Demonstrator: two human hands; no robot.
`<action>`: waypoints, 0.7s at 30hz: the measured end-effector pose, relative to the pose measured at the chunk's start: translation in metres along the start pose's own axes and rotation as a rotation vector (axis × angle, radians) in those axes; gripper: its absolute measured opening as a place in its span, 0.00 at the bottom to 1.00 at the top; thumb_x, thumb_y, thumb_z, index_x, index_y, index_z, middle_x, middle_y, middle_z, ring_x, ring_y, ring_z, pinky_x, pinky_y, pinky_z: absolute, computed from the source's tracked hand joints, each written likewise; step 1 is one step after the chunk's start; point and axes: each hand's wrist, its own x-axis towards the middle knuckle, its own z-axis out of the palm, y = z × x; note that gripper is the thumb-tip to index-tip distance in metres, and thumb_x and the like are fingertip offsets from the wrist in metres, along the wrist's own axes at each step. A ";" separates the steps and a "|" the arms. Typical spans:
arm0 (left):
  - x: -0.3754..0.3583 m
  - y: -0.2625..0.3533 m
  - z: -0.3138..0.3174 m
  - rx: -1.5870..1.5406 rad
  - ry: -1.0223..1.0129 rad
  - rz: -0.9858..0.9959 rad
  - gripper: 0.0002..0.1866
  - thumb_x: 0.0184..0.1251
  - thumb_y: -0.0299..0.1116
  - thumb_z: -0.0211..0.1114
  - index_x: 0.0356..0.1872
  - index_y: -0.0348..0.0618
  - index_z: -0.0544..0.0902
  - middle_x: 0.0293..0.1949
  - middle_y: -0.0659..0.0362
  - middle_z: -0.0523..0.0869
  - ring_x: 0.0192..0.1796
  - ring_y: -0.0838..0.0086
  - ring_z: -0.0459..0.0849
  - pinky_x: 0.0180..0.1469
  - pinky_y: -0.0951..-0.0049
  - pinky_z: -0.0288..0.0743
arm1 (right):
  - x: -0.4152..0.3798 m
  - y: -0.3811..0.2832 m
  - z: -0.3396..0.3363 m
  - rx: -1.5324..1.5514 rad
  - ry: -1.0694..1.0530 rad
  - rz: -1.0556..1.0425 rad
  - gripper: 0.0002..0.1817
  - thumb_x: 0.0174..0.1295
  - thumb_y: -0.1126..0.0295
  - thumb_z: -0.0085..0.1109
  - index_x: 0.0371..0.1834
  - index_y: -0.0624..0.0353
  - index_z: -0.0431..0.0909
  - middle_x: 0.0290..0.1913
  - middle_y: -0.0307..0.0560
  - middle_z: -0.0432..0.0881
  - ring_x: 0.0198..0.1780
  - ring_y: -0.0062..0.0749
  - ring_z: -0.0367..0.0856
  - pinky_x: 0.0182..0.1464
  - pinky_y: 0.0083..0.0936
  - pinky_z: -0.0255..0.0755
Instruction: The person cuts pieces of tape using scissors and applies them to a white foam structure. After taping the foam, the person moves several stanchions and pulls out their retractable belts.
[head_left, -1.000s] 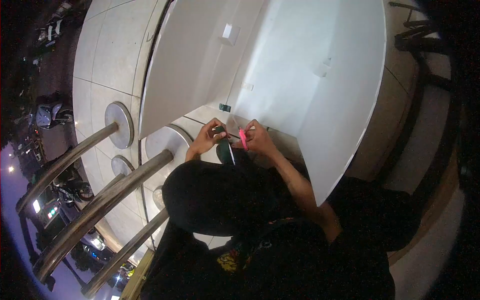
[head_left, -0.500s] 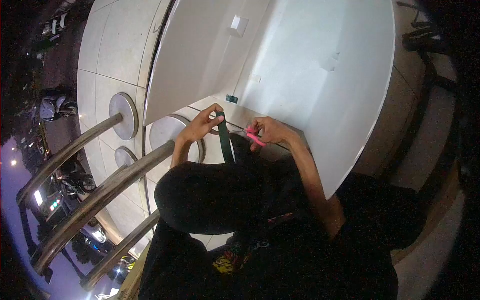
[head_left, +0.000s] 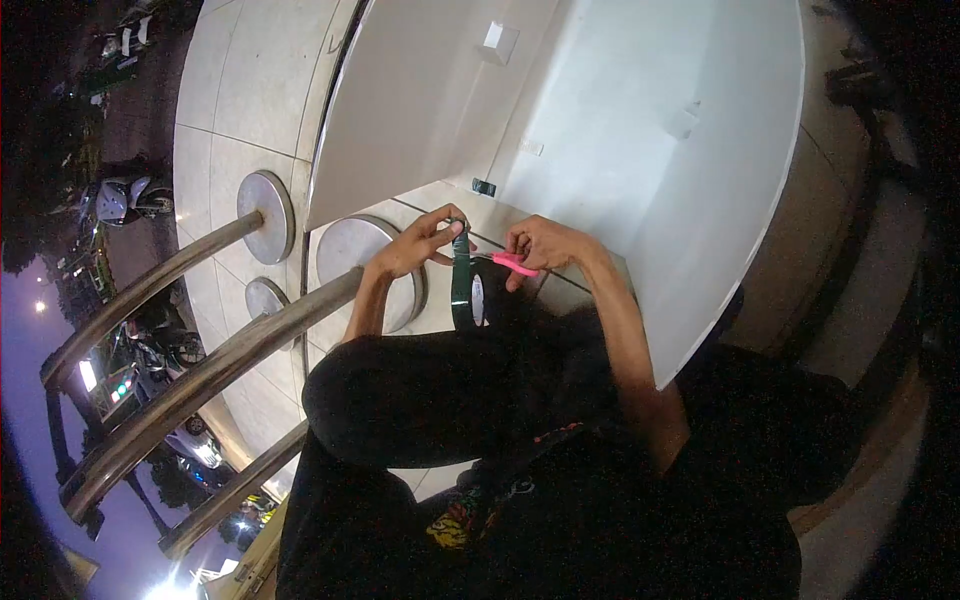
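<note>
My left hand (head_left: 412, 248) pinches the upper end of a dark green strip of tape (head_left: 461, 272). The strip hangs down toward my knee, where a roll's pale inner ring (head_left: 478, 298) shows beside it. In my right hand (head_left: 552, 246) are scissors with pink handles (head_left: 514, 264). Their blades point left and come close to the tape; whether they touch it I cannot make out. A short dark green tape piece (head_left: 484, 187) sticks at the edge of the large white panel (head_left: 610, 90), just above my hands.
A second white panel side (head_left: 420, 100) stands at an angle on the left. Metal rails (head_left: 210, 400) with round bases (head_left: 268, 212) rise from the tiled floor (head_left: 262, 85). My dark-clothed knee (head_left: 400, 390) is below my hands. A parked motorbike (head_left: 125, 200) is farther off.
The view has shifted slightly. The scissors have come nearer the tape and turned more level, and the roll's pale ring shows more beside the strip.
</note>
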 end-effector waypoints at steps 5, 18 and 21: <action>0.004 0.007 -0.002 0.079 -0.058 -0.036 0.17 0.75 0.49 0.52 0.47 0.46 0.72 0.42 0.60 0.78 0.52 0.71 0.81 0.48 0.64 0.83 | 0.001 -0.001 0.000 -0.100 0.018 0.010 0.23 0.35 0.64 0.83 0.28 0.60 0.76 0.26 0.39 0.80 0.29 0.22 0.75 0.29 0.23 0.66; 0.013 0.002 -0.001 0.105 -0.082 -0.024 0.16 0.75 0.49 0.52 0.48 0.47 0.73 0.43 0.61 0.79 0.49 0.75 0.79 0.46 0.65 0.83 | -0.010 -0.020 -0.005 -0.098 -0.006 0.058 0.18 0.40 0.66 0.79 0.25 0.58 0.76 0.20 0.36 0.78 0.23 0.19 0.70 0.24 0.23 0.58; 0.015 0.003 0.000 0.117 -0.080 -0.029 0.16 0.74 0.49 0.52 0.46 0.48 0.72 0.42 0.62 0.79 0.48 0.76 0.78 0.47 0.65 0.83 | -0.010 -0.020 -0.006 -0.097 0.003 0.050 0.16 0.41 0.67 0.79 0.22 0.58 0.76 0.18 0.36 0.77 0.21 0.19 0.69 0.22 0.23 0.57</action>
